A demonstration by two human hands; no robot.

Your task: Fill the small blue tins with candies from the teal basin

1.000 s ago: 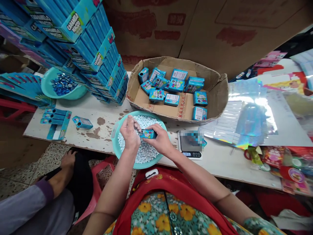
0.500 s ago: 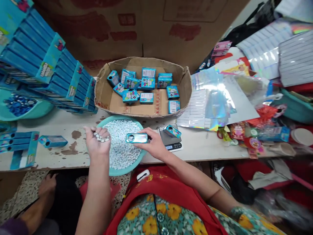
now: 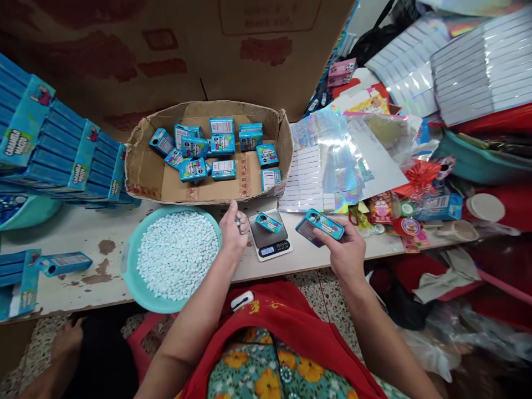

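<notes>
My left hand (image 3: 233, 231) is closed on a few small pale candies, glimpsed between the fingers. It hovers between the candy basin and the scale, near the scale's left edge. The turquoise basin (image 3: 128, 252) is filled with small pale candies (image 3: 177, 263). My right hand (image 3: 348, 252) grips a small blue candy box (image 3: 328, 226), tilted, with a round hole at its top end. This box is to the right of the digital scale (image 3: 265, 237). Another blue candy box (image 3: 269, 223) lies on the scale, whose display is lit but hard to read.
Behind stands a cut cardboard tray (image 3: 178, 191) with several blue boxes. Stacked blue display cartons (image 3: 45, 144) rise at left, with a lone box (image 3: 66, 262) lying below. Holographic sheets (image 3: 307, 177) and packets cover the right side. Another person's hand (image 3: 66, 338) is at lower left.
My left hand has moved right from the basin's left side to the scale, still closed on candies. My right hand has carried its box rightward past the scale. The view has shifted right.
</notes>
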